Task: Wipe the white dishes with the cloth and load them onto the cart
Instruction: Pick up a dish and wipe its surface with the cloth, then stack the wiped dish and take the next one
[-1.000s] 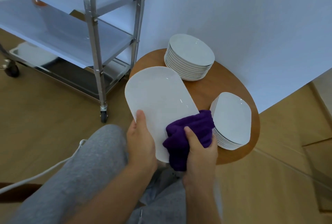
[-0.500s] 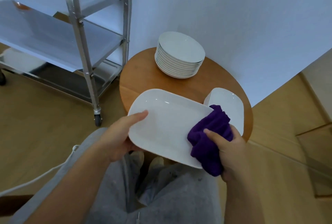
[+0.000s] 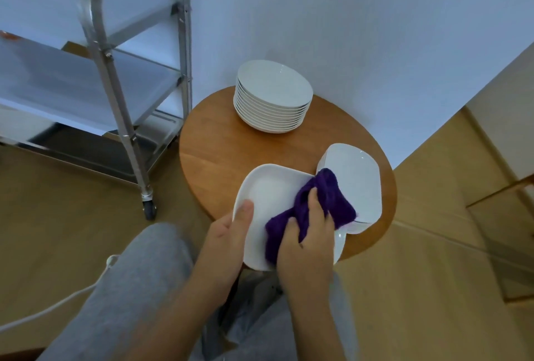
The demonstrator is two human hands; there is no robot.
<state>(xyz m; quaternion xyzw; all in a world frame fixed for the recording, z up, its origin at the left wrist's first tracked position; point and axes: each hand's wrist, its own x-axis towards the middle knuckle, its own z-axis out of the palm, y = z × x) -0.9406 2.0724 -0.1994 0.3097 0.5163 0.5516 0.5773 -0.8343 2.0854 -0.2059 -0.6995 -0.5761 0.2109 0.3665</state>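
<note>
Now the purple cloth (image 3: 310, 210) lies across the middle and right part of the oblong platter (image 3: 270, 187), where half a second ago it sat bunched at the platter's right end. The right hand (image 3: 306, 240) grips it, fingers curled into the folds, thumb toward the platter's near edge. The left hand (image 3: 231, 235) holds the platter by its near left rim, thumb pressed on the upper face and fingers hidden beneath; earlier this hand reached in from the left side with the thumb along the edge. The platter has swung as well: its long axis ran left to right, and it now tilts from near right up toward far left, held above the person's lap and the near edge of the round wooden worktop (image 3: 219, 141).

Judged from this, the wiping stroke is under way across the platter's face, and loading has not begun.

Just beyond the cloth, a stack of square plates (image 3: 358, 181) stands on the right of the worktop. Farther back, near the wall, stands a stack of round plates (image 3: 274, 94). To the left, on the floor, the steel cart (image 3: 127, 117) is near the worktop; whether its shelves already carry dishes cannot be told.
</note>
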